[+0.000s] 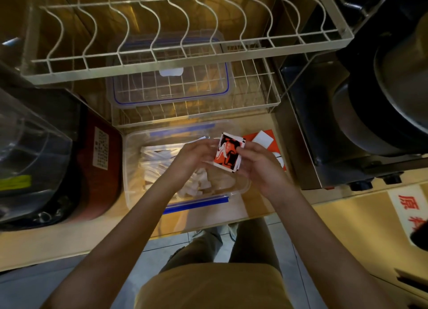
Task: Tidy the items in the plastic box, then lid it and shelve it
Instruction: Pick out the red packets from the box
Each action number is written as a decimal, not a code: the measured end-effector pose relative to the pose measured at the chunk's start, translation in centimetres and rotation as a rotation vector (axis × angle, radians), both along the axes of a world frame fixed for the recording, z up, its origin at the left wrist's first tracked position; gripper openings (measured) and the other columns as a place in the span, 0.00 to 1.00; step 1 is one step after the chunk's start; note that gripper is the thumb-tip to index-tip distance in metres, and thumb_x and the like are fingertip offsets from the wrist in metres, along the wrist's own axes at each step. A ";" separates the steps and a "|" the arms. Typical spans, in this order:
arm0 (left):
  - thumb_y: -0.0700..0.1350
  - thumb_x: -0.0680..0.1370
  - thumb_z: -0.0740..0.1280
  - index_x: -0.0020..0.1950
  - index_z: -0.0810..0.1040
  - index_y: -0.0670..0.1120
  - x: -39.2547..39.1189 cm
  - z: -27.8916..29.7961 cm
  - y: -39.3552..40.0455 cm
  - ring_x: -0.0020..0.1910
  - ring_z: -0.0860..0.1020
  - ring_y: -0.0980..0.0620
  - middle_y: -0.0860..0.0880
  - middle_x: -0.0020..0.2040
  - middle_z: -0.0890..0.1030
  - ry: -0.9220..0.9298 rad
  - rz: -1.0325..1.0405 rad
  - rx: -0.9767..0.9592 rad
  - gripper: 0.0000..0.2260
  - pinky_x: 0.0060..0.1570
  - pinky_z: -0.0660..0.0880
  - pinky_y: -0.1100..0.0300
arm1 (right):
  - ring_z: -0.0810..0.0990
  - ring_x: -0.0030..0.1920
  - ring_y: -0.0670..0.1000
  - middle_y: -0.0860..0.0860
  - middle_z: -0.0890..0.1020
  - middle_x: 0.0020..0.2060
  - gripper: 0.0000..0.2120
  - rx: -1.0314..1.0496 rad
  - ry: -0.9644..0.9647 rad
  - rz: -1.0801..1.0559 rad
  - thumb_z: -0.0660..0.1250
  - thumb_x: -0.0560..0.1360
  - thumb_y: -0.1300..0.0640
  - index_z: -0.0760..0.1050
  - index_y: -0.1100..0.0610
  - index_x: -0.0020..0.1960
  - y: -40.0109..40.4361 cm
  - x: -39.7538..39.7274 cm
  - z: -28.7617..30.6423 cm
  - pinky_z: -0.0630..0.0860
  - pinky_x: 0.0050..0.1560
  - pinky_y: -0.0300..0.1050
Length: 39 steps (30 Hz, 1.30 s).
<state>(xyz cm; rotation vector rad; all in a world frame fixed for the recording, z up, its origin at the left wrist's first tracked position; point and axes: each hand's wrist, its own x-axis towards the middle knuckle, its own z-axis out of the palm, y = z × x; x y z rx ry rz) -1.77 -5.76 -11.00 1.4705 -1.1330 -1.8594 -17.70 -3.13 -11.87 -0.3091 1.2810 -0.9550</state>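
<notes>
Both hands hold a small stack of orange-black-white packets (228, 152) above the far right part of the clear plastic box (139, 144), w/ the left hand (196, 154) gripping the stack's left edge & the right hand (257, 164) clasping its right side and bottom, thumb on the printed face. Each grip is clenched on the stack. Stack stands roughly upright, printed face toward the camera, long axis running near-to-far, tilted slightly. The box sits on the wooden worktop (231, 212) close to its near edge, blue clip flaps on near & far sides, no lid on. Inside: a loose jumble of white paper-wrapped sticks (157, 160), mostly in the left half, lying at mixed angles; right half mostly bare. Just right of the box, an orange card w/ white patches (264, 138) lies flat on the worktop. Beyond the box, a blue-rimmed clear lid (171, 81) rests on the lower wire rack (254, 100), under an upper wire rack (185, 56).
</notes>
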 end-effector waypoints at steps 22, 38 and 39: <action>0.43 0.76 0.64 0.65 0.73 0.44 -2.7 -4.7 1.4 0.59 0.78 0.45 0.42 0.59 0.81 -0.695 -0.343 -0.253 0.17 0.58 0.72 0.57 | 0.80 0.41 0.52 0.53 0.81 0.41 0.06 -0.321 1.153 0.475 0.65 0.76 0.57 0.75 0.58 0.51 1.7 -1.0 -0.6 0.78 0.41 0.43; 0.37 0.78 0.58 0.59 0.75 0.38 -3.1 -6.0 1.6 0.51 0.80 0.41 0.37 0.51 0.82 -0.808 -0.422 -0.399 0.13 0.52 0.74 0.54 | 0.78 0.43 0.49 0.54 0.80 0.45 0.07 -0.310 1.149 0.515 0.63 0.77 0.60 0.73 0.58 0.54 1.8 -0.9 -0.7 0.74 0.44 0.39; 0.37 0.77 0.58 0.58 0.76 0.38 -3.2 -6.1 1.5 0.51 0.80 0.42 0.37 0.51 0.83 -0.810 -0.415 -0.395 0.12 0.51 0.75 0.54 | 0.78 0.43 0.49 0.54 0.80 0.45 0.07 -0.308 1.150 0.516 0.63 0.77 0.59 0.73 0.58 0.54 1.8 -0.9 -0.7 0.74 0.44 0.39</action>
